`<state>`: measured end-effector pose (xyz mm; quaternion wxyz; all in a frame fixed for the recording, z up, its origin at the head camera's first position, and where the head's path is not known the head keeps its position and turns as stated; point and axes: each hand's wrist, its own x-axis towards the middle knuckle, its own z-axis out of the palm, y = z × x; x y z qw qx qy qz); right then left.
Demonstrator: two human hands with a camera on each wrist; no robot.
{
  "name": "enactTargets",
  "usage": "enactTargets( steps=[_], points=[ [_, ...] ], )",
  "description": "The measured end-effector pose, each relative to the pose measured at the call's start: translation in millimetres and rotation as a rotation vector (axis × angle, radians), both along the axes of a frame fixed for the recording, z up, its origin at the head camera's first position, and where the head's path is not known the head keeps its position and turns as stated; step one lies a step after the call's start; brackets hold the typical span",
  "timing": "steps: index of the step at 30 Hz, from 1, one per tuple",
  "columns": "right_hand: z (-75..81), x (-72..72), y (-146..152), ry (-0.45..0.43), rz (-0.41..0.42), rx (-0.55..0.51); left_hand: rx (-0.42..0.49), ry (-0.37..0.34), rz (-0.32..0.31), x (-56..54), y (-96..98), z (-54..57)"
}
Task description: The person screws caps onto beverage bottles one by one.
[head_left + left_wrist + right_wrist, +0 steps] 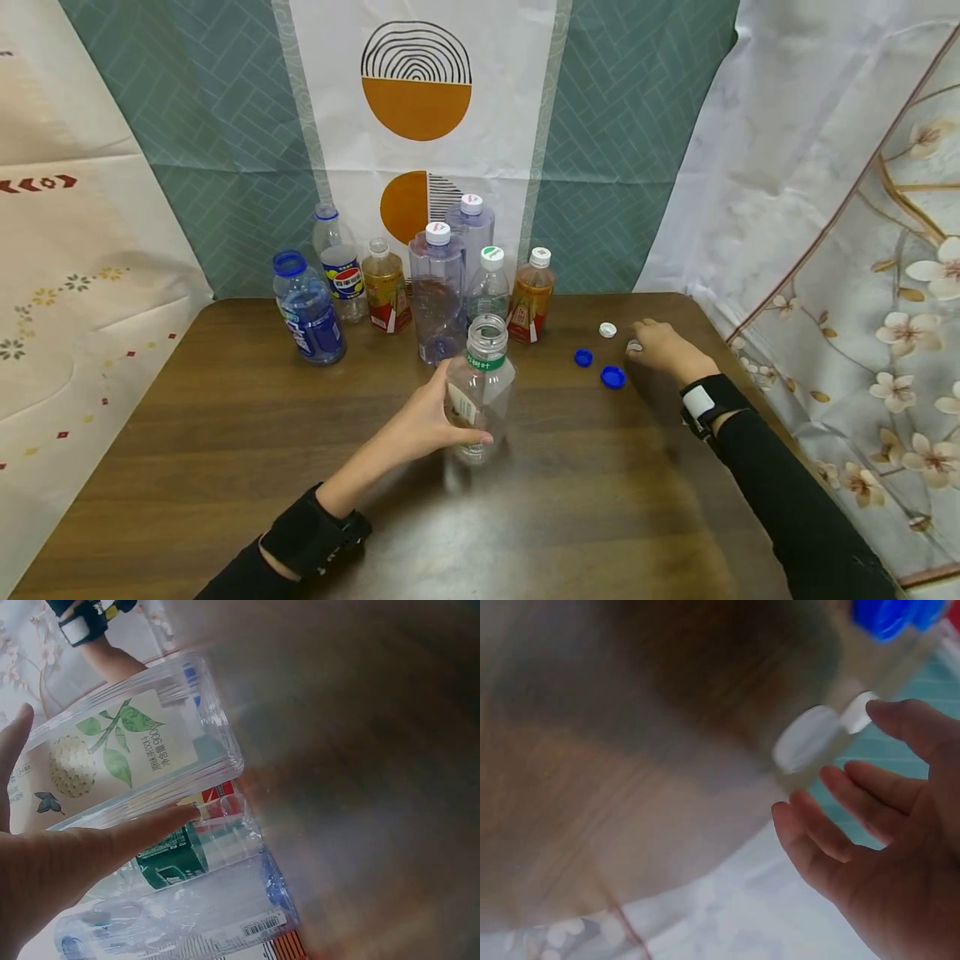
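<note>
My left hand grips a clear, uncapped plastic bottle with a green band at its neck, upright at the middle of the table. In the left wrist view, thumb and fingers lie along the sides of this bottle, whose label shows green leaves. On the right, my right hand reaches down beside a white cap. The right wrist view shows its fingers loosely bent and spread from the thumb, with a white cap in front of them. Another white cap lies near.
Two blue caps lie left of the right hand. Behind the gripped bottle stand tall clear bottles, a small green-capped bottle and an amber drink bottle. An open blue-tinted bottle stands farther left. Cloth hangs behind the table.
</note>
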<state>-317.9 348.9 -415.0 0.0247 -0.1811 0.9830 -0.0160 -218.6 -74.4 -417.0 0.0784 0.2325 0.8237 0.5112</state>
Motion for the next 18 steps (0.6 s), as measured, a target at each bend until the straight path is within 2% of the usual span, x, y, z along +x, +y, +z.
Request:
enactTargets(
  steps=[6,12,18],
  points=[
    [-8.2,-12.1,8,-0.112,-0.076,0.001,-0.001,-0.003,0.021,2.0,-1.1,2.5],
    [-8.0,-16.5,9,-0.113,-0.086,0.006,0.027,0.009,0.053,5.4,1.5,7.5],
    [-7.0,-20.4,7,-0.155,-0.146,-0.019,0.044,0.008,0.091,8.3,3.5,12.4]
  ],
)
